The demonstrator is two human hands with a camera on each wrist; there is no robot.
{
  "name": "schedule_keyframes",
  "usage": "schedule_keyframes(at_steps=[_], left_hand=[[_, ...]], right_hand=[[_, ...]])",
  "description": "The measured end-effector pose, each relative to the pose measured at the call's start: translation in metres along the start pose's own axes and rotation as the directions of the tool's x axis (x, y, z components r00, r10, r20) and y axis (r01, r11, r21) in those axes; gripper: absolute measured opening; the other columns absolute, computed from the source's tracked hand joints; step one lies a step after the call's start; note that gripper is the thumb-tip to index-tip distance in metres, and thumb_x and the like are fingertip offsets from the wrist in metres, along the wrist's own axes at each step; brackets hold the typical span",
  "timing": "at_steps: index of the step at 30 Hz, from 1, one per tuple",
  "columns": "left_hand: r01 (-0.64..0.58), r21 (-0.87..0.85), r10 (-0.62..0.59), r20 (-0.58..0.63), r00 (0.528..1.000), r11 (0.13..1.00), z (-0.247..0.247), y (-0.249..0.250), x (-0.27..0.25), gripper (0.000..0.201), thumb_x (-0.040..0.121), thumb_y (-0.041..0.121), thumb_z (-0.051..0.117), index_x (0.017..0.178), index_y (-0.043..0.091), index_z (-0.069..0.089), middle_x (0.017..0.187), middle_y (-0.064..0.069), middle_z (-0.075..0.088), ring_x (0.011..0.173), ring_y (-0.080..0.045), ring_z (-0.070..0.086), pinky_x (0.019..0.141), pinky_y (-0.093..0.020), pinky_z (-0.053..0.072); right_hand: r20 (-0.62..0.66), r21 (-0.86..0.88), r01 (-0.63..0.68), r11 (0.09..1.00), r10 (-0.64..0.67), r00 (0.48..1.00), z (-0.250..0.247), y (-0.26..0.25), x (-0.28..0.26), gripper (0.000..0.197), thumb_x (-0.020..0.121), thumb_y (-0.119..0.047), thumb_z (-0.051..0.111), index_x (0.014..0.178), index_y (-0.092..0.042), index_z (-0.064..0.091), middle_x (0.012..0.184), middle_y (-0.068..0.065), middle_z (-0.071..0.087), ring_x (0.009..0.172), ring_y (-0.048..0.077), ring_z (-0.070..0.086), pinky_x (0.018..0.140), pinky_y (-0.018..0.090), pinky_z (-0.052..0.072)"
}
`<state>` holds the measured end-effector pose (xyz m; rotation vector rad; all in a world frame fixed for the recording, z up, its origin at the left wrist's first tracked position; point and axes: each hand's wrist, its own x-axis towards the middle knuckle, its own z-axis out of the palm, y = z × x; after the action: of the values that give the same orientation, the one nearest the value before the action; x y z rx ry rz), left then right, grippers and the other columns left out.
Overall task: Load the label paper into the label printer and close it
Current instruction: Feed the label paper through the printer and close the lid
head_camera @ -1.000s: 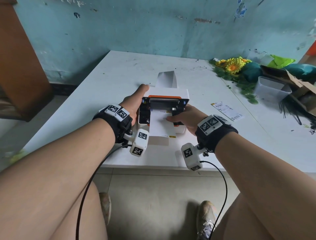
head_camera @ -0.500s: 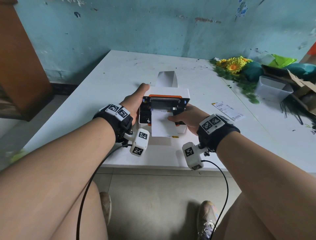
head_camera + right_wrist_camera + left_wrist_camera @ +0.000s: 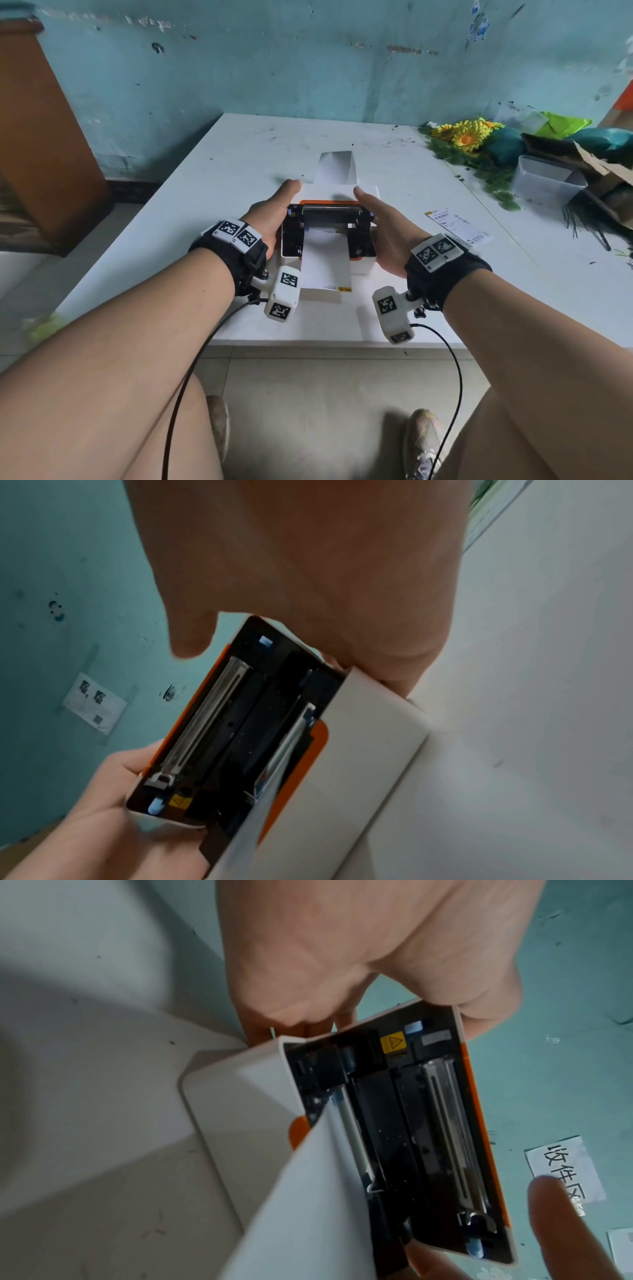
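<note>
At 9 and 3 o'clock, left hand (image 3: pixel 270 219) and right hand (image 3: pixel 387 236) are clasping the open white-and-orange plastic label printer (image 3: pixel 358 241); white label paper (image 3: pixel 325 270) is trailing toward 6. Judged best: pressing both sides evenly, paper straight.

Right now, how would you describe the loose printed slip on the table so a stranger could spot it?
Start at the white table, then find the label printer near its front edge. Just right of the right hand at the printer lies a small flat slip; unlike the plain label paper hanging from the printer, it carries barcodes and printed text.
</note>
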<state>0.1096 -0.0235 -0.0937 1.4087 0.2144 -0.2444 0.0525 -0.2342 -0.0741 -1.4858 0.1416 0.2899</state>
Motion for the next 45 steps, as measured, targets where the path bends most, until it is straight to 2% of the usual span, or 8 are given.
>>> schedule_keyframes(at_steps=[16, 19, 27, 32, 37, 40, 43, 45], left_hand=[[0.037, -0.040, -0.044, -0.191, 0.981, 0.999, -0.006, -0.004, -0.008, 0.107, 0.021, 0.079, 0.096, 0.107, 0.018, 0.078, 0.109, -0.005, 0.084, 0.106, -0.028, 0.079, 0.102, -0.052, 0.062], [0.050, -0.046, -0.056, -0.140, 0.989, 0.998, -0.008, 0.001, -0.018, 0.085, 0.046, 0.069, 0.100, 0.111, 0.019, 0.078, 0.108, -0.004, 0.084, 0.105, -0.025, 0.080, 0.102, -0.045, 0.062], [0.062, -0.040, -0.066, -0.099, 0.993, 0.997, -0.010, 0.008, -0.022, 0.072, 0.069, 0.059, 0.098, 0.124, 0.019, 0.073, 0.116, -0.010, 0.082, 0.103, -0.028, 0.080, 0.083, -0.041, 0.063], [0.067, -0.038, -0.070, -0.072, 0.995, 0.997, -0.008, 0.011, -0.025, 0.054, 0.079, 0.053, 0.094, 0.120, 0.023, 0.075, 0.116, -0.010, 0.081, 0.092, -0.023, 0.081, 0.053, -0.030, 0.061], [0.066, -0.047, -0.067, -0.035, 0.997, 0.997, -0.008, 0.013, -0.031, 0.041, 0.087, 0.042, 0.090, 0.116, 0.018, 0.073, 0.109, -0.013, 0.079, 0.055, -0.017, 0.079, 0.040, -0.032, 0.058], [0.042, -0.032, -0.043, -0.028, 0.999, 0.999, -0.009, 0.011, -0.030, 0.050, 0.087, 0.045, 0.089, 0.126, 0.018, 0.072, 0.114, -0.011, 0.079, 0.072, -0.019, 0.083, 0.056, -0.037, 0.065], [0.033, 0.005, -0.032, -0.052, 0.998, 0.999, -0.010, 0.011, -0.030, 0.060, 0.084, 0.054, 0.090, 0.128, 0.019, 0.069, 0.121, -0.009, 0.080, 0.112, -0.028, 0.077, 0.097, -0.053, 0.062], [0.016, 0.005, -0.016, -0.048, 0.999, 1.000, -0.009, 0.011, -0.033, 0.054, 0.087, 0.051, 0.087, 0.122, 0.016, 0.068, 0.124, -0.010, 0.078, 0.115, -0.030, 0.076, 0.093, -0.050, 0.064]], right_hand=[[-0.329, -0.095, -0.285, 0.954, 0.240, 0.913, 0.005, -0.007, -0.039, 0.042, 0.088, -0.066, 0.070, 0.089, -0.026, 0.056, 0.111, 0.006, 0.060, 0.098, 0.022, 0.059, 0.106, 0.049, 0.052], [-0.344, -0.156, -0.333, 0.930, 0.265, 0.901, 0.006, -0.001, -0.048, 0.040, 0.089, -0.060, 0.075, 0.095, -0.024, 0.058, 0.105, 0.003, 0.060, 0.089, 0.020, 0.061, 0.094, 0.043, 0.056], [-0.186, -0.299, -0.334, 0.894, 0.289, 0.939, 0.016, 0.006, -0.049, 0.025, 0.093, -0.024, 0.081, 0.114, -0.010, 0.075, 0.115, 0.012, 0.081, 0.077, 0.021, 0.075, 0.055, 0.022, 0.057], [-0.202, -0.332, -0.338, 0.881, 0.284, 0.937, 0.017, 0.008, -0.039, 0.010, 0.095, -0.015, 0.079, 0.097, -0.015, 0.069, 0.119, 0.005, 0.081, 0.090, 0.020, 0.075, 0.071, 0.031, 0.051], [-0.194, -0.325, -0.322, 0.889, 0.270, 0.943, 0.011, 0.004, -0.042, 0.011, 0.095, -0.016, 0.079, 0.092, -0.017, 0.069, 0.082, -0.003, 0.082, 0.076, 0.015, 0.076, 0.072, 0.031, 0.052], [-0.221, -0.347, -0.309, 0.885, 0.243, 0.944, 0.006, 0.002, -0.045, 0.011, 0.092, -0.018, 0.082, 0.091, -0.017, 0.071, 0.107, 0.004, 0.083, 0.086, 0.018, 0.077, 0.074, 0.032, 0.053], [-0.241, -0.344, -0.303, 0.889, 0.228, 0.943, 0.002, 0.004, -0.046, 0.011, 0.091, -0.019, 0.083, 0.089, -0.017, 0.072, 0.117, 0.007, 0.082, 0.106, 0.023, 0.079, 0.076, 0.033, 0.053], [-0.242, -0.334, -0.300, 0.894, 0.226, 0.944, 0.001, 0.005, -0.045, 0.010, 0.090, -0.019, 0.084, 0.091, -0.017, 0.074, 0.115, 0.006, 0.083, 0.112, 0.023, 0.078, 0.074, 0.032, 0.053]])
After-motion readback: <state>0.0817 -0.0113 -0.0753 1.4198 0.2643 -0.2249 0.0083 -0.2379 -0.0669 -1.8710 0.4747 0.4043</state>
